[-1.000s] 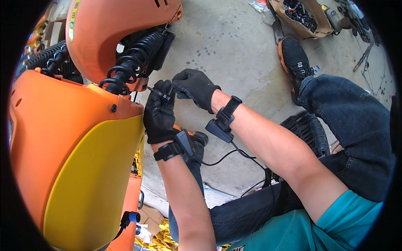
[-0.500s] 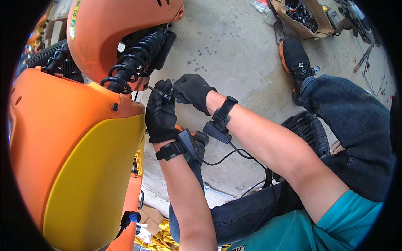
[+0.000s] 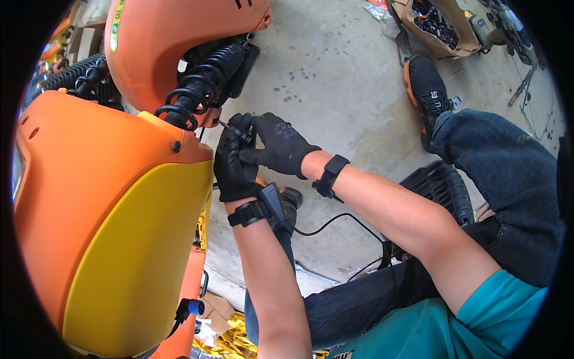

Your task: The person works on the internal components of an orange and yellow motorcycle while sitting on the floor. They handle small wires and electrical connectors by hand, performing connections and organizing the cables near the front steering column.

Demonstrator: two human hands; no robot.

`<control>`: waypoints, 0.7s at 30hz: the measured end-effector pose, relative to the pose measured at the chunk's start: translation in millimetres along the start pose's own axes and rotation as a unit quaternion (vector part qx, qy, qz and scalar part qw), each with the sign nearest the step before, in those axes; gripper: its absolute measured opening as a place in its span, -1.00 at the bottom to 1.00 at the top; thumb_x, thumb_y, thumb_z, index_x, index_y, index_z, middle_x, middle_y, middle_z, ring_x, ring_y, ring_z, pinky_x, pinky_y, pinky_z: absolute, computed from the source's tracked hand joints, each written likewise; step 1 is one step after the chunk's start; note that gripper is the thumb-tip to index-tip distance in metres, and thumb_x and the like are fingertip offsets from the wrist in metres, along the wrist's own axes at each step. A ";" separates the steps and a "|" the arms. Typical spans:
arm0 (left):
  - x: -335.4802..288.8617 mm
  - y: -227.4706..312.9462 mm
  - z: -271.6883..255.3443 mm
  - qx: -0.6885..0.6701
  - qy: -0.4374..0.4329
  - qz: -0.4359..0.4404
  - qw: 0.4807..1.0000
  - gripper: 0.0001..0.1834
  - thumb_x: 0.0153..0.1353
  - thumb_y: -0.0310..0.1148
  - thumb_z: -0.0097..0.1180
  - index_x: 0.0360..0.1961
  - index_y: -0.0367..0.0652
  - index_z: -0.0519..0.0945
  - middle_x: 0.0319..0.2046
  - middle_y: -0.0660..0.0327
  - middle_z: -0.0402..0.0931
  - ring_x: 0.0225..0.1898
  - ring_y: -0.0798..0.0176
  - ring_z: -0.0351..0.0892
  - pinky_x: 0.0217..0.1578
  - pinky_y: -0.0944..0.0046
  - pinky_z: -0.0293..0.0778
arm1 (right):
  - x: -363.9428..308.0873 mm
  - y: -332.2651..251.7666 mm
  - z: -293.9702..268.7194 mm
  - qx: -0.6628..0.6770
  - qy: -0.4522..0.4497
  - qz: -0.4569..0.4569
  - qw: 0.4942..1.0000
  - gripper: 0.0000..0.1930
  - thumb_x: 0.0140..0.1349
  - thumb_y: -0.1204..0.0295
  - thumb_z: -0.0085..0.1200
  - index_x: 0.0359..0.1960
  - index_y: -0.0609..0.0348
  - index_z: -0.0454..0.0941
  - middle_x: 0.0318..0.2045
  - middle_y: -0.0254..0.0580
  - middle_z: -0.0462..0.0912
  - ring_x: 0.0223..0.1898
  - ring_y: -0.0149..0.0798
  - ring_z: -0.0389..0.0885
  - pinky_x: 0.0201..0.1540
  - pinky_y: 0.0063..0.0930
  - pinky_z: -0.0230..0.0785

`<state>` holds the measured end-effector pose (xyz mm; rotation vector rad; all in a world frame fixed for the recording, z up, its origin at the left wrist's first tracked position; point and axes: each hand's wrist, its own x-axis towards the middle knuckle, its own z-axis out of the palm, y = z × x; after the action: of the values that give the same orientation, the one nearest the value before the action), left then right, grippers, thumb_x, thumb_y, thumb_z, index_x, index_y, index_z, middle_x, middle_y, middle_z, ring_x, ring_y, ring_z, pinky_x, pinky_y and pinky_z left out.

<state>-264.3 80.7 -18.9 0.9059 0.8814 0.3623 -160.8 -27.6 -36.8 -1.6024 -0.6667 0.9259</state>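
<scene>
My left hand (image 3: 235, 164), in a black glove, is closed round a small black fitting (image 3: 245, 137) at the end of a thin dark rod or cable. That thin piece runs toward the lower corner of an orange fender (image 3: 139, 60). My right hand (image 3: 281, 145), gloved too, is open against the left one, thumb and forefinger spread on either side of the fitting. Its fingertips are partly hidden. Just left of both hands are a black coil-spring shock absorber (image 3: 200, 81) and an orange body panel (image 3: 101, 134) with a yellow side cover (image 3: 140, 251).
A paper bag (image 3: 466, 45) of small dark parts stands far right, beside a power tool (image 3: 485, 30). My shoe (image 3: 427, 90) rests on the concrete floor (image 3: 341, 90). A black slatted piece (image 3: 439, 188) lies by my leg. A blue-tipped cable plug (image 3: 194, 307) hangs below the yellow cover.
My right hand has turned over and spread its thumb and forefinger, moving against the left hand. The left hand keeps its hold on the fitting. The whole view has shifted slightly.
</scene>
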 end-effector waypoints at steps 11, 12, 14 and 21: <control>0.1 -5.4 0.9 0.157 -0.051 0.079 0.983 -0.42 0.39 -0.21 0.08 0.26 -0.43 0.34 0.16 0.01 0.49 0.20 0.14 0.47 0.24 0.19 0.37 | 0.1 10.4 25.1 -0.011 0.103 -0.061 0.993 -0.63 0.18 0.27 0.12 -0.06 0.26 0.50 -0.17 0.13 0.55 -0.09 0.16 0.51 0.00 -0.07 0.39; 1.1 -5.9 0.7 0.165 -0.049 0.083 0.982 -0.42 0.39 -0.20 0.08 0.26 -0.43 0.34 0.15 0.02 0.50 0.19 0.15 0.48 0.22 0.21 0.38 | 0.0 10.2 27.4 -0.011 0.122 -0.068 0.990 -0.63 0.19 0.28 0.11 -0.06 0.26 0.50 -0.16 0.13 0.55 -0.09 0.16 0.51 0.00 -0.06 0.39; 2.3 -6.5 0.9 0.172 -0.047 0.087 0.980 -0.43 0.40 -0.21 0.07 0.26 -0.43 0.35 0.14 0.02 0.51 0.18 0.16 0.49 0.21 0.22 0.39 | 0.0 9.5 30.2 -0.020 0.142 -0.069 0.987 -0.63 0.19 0.29 0.11 -0.04 0.25 0.50 -0.15 0.13 0.54 -0.09 0.17 0.50 0.00 -0.05 0.39; 0.3 -5.0 4.3 0.071 -0.032 0.043 0.996 -0.50 0.40 -0.40 -0.04 0.28 -0.45 0.30 0.19 -0.03 0.45 0.23 0.10 0.44 0.27 0.17 0.33 | -3.1 7.3 30.2 -0.045 0.131 -0.067 0.988 -0.60 0.16 0.29 0.11 -0.01 0.23 0.46 -0.15 0.10 0.50 -0.11 0.16 0.48 -0.04 -0.04 0.38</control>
<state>-261.1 75.7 -21.7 1.0850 0.8179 0.3463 -188.3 -15.9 -45.5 -1.7010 -0.6298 0.5806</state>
